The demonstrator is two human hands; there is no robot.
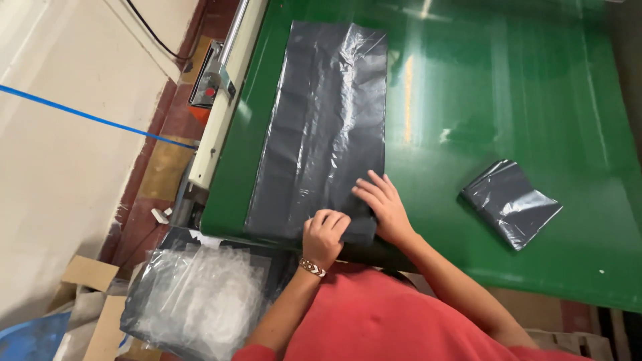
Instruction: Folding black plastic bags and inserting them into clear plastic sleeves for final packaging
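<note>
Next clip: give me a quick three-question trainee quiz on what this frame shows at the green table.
1. True or false: both hands rest on the long grey plastic bag laid flat on the green table.
2. Which hand wears a patterned wristband? A) left hand B) right hand C) neither
3. Fill in: to the right of the hands, a second grey bag lies ____ into a small packet.

Key
1. True: the left hand grips the bag's near edge and the right hand presses flat beside it.
2. A: the wristband sits on the left wrist.
3. Folded: the folded grey bag lies apart from both hands.
</note>
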